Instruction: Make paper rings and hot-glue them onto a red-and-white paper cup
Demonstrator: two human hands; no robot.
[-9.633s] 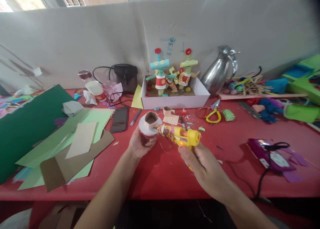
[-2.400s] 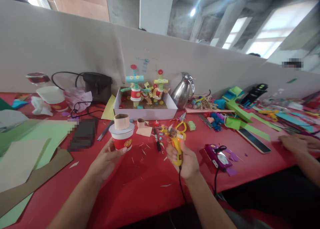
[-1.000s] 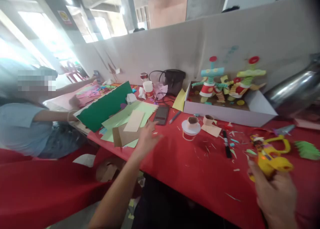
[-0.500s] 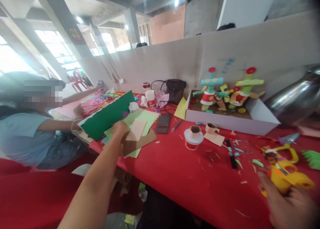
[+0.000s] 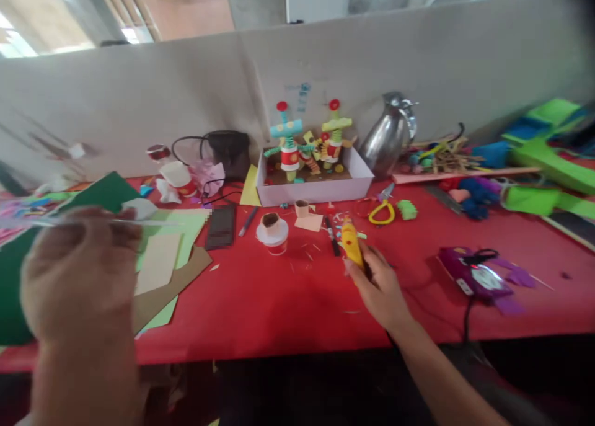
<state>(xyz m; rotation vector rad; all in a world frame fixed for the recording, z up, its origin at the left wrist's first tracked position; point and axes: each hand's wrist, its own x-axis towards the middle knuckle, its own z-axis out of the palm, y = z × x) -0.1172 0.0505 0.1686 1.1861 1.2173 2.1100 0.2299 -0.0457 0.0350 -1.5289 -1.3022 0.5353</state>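
Close to the camera at the left, my left hand (image 5: 83, 271) is raised and smeared by motion. Its fingers are closed on a thin, whitish, see-through glue stick (image 5: 155, 222) that points sideways. My right hand (image 5: 379, 283) is wrapped round a yellow hot glue gun (image 5: 352, 243), its nozzle facing away from me. Left of the gun stands a paper cup (image 5: 277, 247) with a white disc on top and a small tan paper ring (image 5: 269, 222) on the disc. A second paper ring (image 5: 302, 208) and a tan card (image 5: 309, 222) lie behind it.
A white box (image 5: 316, 193) holds two cup figures, with a steel jug (image 5: 388, 134) beside it. Coloured sheets (image 5: 158, 265) and a phone (image 5: 220, 226) lie left. A marker (image 5: 332, 237) and yellow-handled scissors (image 5: 382, 213) are near the gun; a purple device (image 5: 471, 277) sits right.
My view has turned right. My left hand has left the paper sheets and come up close with the glue stick. My right hand still holds the glue gun, now pointing away.
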